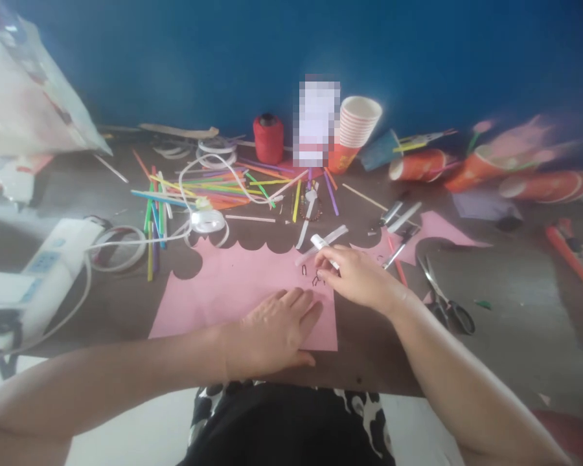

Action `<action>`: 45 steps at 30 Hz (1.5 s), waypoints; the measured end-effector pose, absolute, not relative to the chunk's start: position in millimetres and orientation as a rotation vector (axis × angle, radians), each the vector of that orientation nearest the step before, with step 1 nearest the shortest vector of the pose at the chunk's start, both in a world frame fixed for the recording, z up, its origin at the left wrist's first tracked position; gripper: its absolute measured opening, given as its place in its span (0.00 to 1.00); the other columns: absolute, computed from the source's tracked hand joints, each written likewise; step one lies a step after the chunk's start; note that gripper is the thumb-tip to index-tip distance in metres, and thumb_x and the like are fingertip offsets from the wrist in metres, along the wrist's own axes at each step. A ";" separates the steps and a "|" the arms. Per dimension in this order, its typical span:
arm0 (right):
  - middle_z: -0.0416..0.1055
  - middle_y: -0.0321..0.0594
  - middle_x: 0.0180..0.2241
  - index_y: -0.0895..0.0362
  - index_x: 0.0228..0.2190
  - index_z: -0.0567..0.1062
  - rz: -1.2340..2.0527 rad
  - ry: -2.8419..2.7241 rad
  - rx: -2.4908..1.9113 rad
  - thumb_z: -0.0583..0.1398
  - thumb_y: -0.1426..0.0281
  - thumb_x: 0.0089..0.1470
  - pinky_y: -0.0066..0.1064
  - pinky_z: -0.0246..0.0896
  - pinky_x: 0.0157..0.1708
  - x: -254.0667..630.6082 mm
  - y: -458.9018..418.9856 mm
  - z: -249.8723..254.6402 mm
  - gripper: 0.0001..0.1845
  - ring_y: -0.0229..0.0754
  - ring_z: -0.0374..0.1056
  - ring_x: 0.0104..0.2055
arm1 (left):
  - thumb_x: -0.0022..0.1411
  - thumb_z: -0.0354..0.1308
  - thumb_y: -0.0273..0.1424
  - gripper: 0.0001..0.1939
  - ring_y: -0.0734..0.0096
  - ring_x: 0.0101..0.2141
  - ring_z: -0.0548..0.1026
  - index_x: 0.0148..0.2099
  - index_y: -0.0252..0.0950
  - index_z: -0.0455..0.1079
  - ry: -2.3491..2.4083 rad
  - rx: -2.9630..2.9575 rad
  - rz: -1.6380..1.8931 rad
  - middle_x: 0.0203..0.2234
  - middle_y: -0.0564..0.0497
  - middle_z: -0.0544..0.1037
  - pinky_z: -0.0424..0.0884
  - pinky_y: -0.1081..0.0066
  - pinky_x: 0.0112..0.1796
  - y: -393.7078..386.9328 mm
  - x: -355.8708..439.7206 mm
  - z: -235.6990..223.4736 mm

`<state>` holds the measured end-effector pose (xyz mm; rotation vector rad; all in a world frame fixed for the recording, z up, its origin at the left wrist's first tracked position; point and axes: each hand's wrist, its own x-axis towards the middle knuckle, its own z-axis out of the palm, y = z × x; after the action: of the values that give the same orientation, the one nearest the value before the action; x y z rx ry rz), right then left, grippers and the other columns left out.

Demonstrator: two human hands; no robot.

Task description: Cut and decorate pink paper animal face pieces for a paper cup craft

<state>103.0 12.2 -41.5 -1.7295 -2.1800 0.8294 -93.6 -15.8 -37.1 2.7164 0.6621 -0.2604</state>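
A pink sheet of paper (233, 285) with scalloped cut-outs along its far edge lies on the dark table in front of me. My left hand (279, 323) rests flat on its near right part, fingers stretched out. Pinched in the fingers of my right hand (357, 272) is a white pen (318, 242), its blunt end pointing up and away. Its lower end is hidden by the fingers, close to the paper. Small dark curved marks (304, 270) show on the pink paper beside the right hand.
Scissors (440, 294), a cutter knife (401, 246) and a pink paper scrap (447, 230) lie at right. Behind are coloured sticks (223, 188), a red thread spool (269, 139) and stacked paper cups (359, 120). A power strip (53, 265) with white cables sits left.
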 end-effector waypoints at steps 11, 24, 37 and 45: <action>0.73 0.35 0.33 0.53 0.31 0.72 0.852 -2.155 -1.635 0.56 0.75 0.50 0.29 0.58 0.33 108.6 14.3 -48.5 0.07 0.38 0.68 0.33 | 0.57 0.55 0.47 0.38 0.51 0.53 0.61 0.62 0.31 0.49 0.742 2.700 -0.293 0.59 0.38 0.56 0.62 0.59 0.49 -11.5 -89.7 -40.5; 0.70 0.35 0.35 0.52 0.35 0.71 0.996 -2.253 -1.543 0.57 0.74 0.47 0.28 0.57 0.32 118.7 16.3 -42.8 0.11 0.36 0.65 0.32 | 0.56 0.53 0.52 0.37 0.53 0.44 0.66 0.57 0.28 0.57 0.670 2.835 -0.363 0.47 0.40 0.67 0.64 0.59 0.42 -6.3 -79.0 -41.3; 0.69 0.38 0.35 0.50 0.36 0.72 0.859 -2.331 -1.613 0.57 0.74 0.50 0.30 0.57 0.30 112.8 12.9 -44.7 0.10 0.39 0.65 0.31 | 0.58 0.50 0.52 0.37 0.54 0.43 0.66 0.59 0.29 0.56 0.648 2.880 -0.328 0.47 0.41 0.68 0.63 0.59 0.42 -2.7 -75.6 -42.2; 0.70 0.36 0.32 0.53 0.32 0.72 0.775 -2.098 -1.568 0.56 0.73 0.53 0.29 0.59 0.34 110.3 14.4 -43.7 0.06 0.37 0.66 0.32 | 0.56 0.51 0.53 0.37 0.55 0.43 0.65 0.58 0.31 0.58 0.746 2.819 -0.268 0.45 0.42 0.68 0.64 0.58 0.43 -8.6 -83.6 -39.1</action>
<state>110.3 14.4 -43.7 -1.5681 -2.0976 0.7751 -83.6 -8.6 -39.1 2.8188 0.7461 -0.2683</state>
